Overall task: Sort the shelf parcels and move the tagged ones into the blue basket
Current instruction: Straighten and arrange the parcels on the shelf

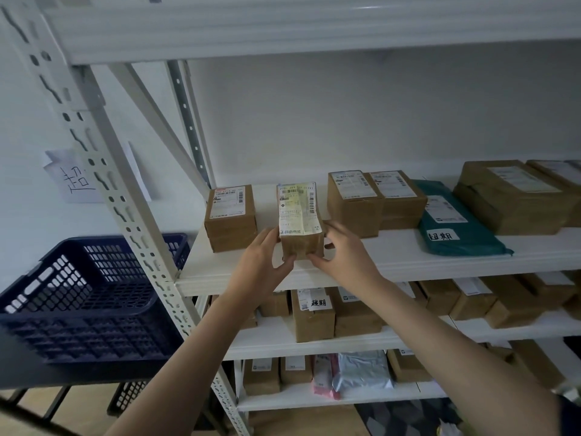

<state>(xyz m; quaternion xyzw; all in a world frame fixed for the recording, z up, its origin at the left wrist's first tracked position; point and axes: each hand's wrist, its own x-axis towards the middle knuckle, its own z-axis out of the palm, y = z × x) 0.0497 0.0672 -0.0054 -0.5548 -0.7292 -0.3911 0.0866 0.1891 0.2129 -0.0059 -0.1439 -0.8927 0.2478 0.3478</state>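
My left hand [267, 256] and right hand [341, 254] pinch the narrow box [300, 220] between them, fingers curled on its front corners, near the front edge of the shelf [393, 262] toward its left end. I see no handwritten tag on its top label, so I judge it best to tilt it and check its sides before choosing. The bag [452, 221] does carry a tag and should go to the basket [78, 297], left of the shelf.
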